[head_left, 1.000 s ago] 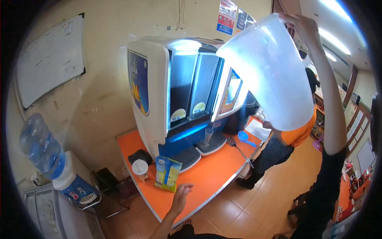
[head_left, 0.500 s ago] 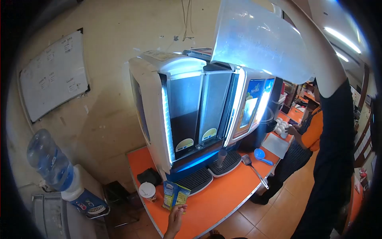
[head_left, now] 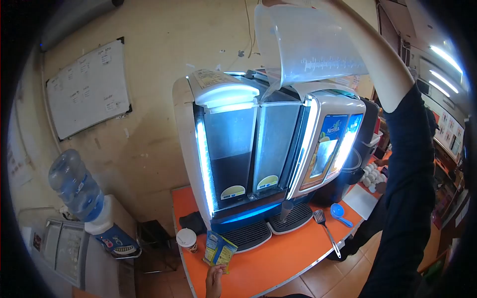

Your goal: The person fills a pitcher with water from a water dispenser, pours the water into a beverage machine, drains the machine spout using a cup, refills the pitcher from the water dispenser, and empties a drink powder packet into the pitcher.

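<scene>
My right hand (head_left: 288, 2), mostly cut off by the top edge, grips a large translucent measuring jug (head_left: 318, 54) with scale marks. The jug is tipped, its lip over the open top of the drink dispenser (head_left: 233, 94); whether liquid flows is unclear. Dark liquid partly fills the dispenser's left tank (head_left: 231, 174); beside it, the right tank (head_left: 273, 144) looks pale grey. Low in view, my left hand (head_left: 215, 278) has its fingers closed at the bottom edge of a blue-and-yellow packet (head_left: 219, 251). A lidded paper cup (head_left: 187, 240) stands left of the packet.
On the orange table (head_left: 268, 268) lie a slotted spatula (head_left: 327, 233) and a blue ladle-like scoop (head_left: 341, 214). A small cup (head_left: 285, 210) is on the drip tray (head_left: 293, 221). White cups or eggs (head_left: 373, 176) sit farther right. A water dispenser (head_left: 112, 226) stands left.
The view has shifted, and the jug has moved left and tilted further over the dispenser's tanks. My left hand stays by the packet. The co-worker at right is now mostly hidden behind my arm.
</scene>
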`<state>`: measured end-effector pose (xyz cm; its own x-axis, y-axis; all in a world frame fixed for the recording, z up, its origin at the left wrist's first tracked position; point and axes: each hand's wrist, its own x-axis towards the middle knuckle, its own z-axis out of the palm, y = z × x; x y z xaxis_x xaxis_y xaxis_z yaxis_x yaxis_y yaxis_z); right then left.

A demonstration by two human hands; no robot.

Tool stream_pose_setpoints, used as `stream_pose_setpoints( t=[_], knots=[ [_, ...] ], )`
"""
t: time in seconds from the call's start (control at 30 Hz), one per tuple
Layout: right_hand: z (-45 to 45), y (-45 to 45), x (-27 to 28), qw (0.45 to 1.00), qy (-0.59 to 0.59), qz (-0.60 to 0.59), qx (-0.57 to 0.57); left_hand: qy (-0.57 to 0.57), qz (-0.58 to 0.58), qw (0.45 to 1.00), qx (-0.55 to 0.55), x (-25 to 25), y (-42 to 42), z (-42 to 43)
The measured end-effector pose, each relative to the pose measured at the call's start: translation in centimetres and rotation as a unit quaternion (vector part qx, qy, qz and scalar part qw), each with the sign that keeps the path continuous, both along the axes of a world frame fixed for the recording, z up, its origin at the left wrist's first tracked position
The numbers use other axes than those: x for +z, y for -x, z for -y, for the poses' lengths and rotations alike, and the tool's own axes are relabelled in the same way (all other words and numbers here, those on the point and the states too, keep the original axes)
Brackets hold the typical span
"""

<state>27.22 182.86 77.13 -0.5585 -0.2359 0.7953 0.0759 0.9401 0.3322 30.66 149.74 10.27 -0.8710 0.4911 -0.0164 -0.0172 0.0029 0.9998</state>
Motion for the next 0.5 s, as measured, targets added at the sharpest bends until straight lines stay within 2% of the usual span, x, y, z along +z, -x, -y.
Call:
stream_pose_setpoints(
  t=[0.03,0.07,0.13,0.27,0.37,0.43,0.47,0.5],
  knots=[
    [-0.3,0.3,-0.1,0.997,-0.039,-0.017,0.063,0.0,-0.007,1.0,0.011,0.0,-0.2,0.0],
    [-0.5,0.4,0.1,0.997,-0.038,-0.019,0.069,0.001,-0.011,1.0,0.021,-0.1,-0.5,0.0],
    [0.1,0.4,0.3,0.991,-0.123,0.045,-0.019,0.003,-0.02,0.999,0.041,-0.1,-0.9,0.2],
    [0.8,1.8,-0.8,0.979,-0.202,0.004,0.008,0.005,-0.034,0.997,0.073,-0.4,-1.9,0.4],
    [1.0,2.8,-1.3,0.966,-0.254,0.041,0.017,0.007,-0.048,0.995,0.093,-0.4,-2.7,0.6],
    [1.1,3.4,-2.4,0.935,-0.306,-0.013,0.18,0.009,-0.057,0.993,0.101,-0.4,-3.3,0.8],
    [2.3,2.9,-3.1,0.935,-0.303,-0.014,0.184,0.011,-0.061,0.993,0.103,-0.4,-3.5,0.8],
    [3.4,2.3,-3.6,0.954,-0.273,0.041,0.118,0.012,-0.065,0.992,0.106,-0.3,-3.9,0.9]
  ],
)
